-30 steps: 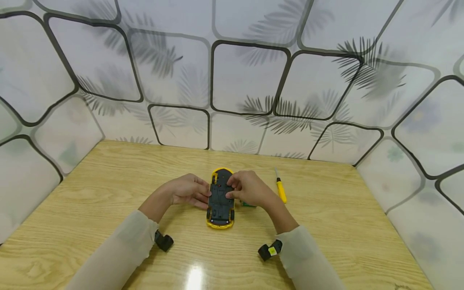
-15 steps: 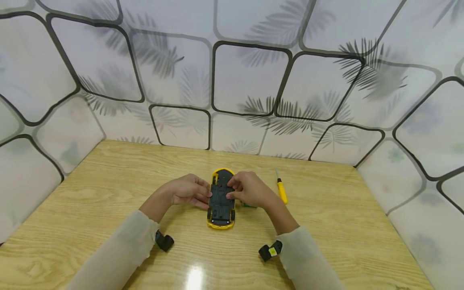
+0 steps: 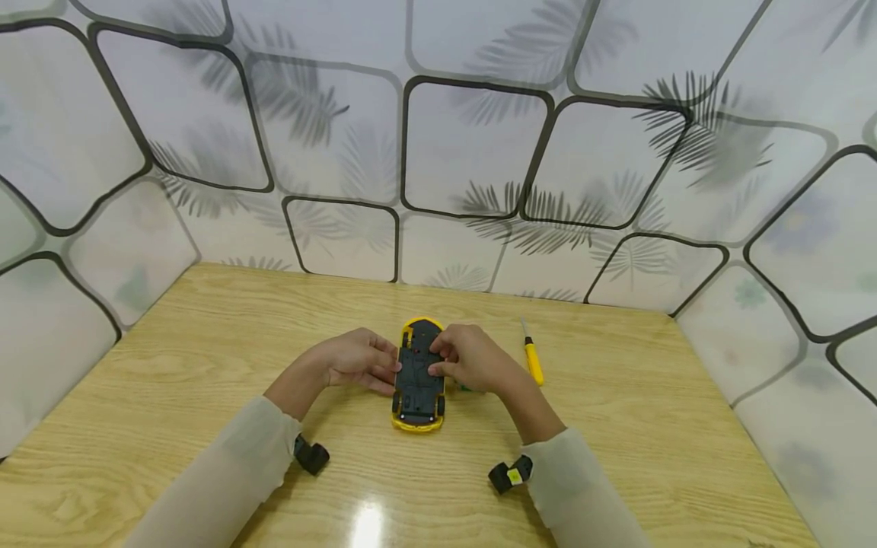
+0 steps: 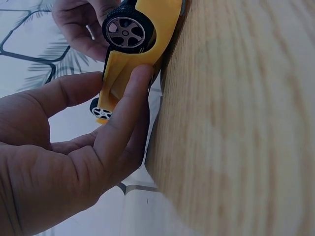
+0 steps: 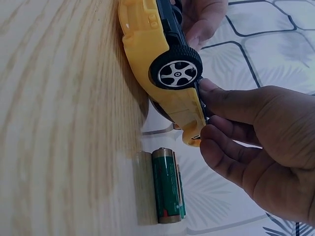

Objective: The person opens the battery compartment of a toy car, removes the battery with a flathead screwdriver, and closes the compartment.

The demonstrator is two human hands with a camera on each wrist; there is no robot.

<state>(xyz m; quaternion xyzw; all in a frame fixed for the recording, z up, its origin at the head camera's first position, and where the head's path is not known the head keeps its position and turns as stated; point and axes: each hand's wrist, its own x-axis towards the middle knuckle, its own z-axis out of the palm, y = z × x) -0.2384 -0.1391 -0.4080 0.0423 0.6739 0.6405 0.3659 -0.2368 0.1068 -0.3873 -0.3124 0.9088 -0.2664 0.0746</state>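
A yellow toy car point(image 3: 419, 392) lies upside down on the table, its black underside facing up. My left hand point(image 3: 352, 361) holds its left side, the thumb at the underside's edge and the fingers along the yellow body point(image 4: 125, 69). From the other side my right hand point(image 3: 473, 356) grips the car with curled fingers, the thumb on the underside's edge. In the right wrist view those fingertips are beyond a spoked wheel point(image 5: 177, 73) and hide part of the car. Green batteries point(image 5: 167, 187) lie close by, mostly covered by my right hand in the head view.
A screwdriver point(image 3: 533, 364) with a yellow handle lies right of my right hand, tip pointing to the back. The wood-grain table point(image 3: 205, 342) ends at a patterned wall covering point(image 3: 342, 129) behind and at both sides. Black wrist cameras sit under both sleeves.
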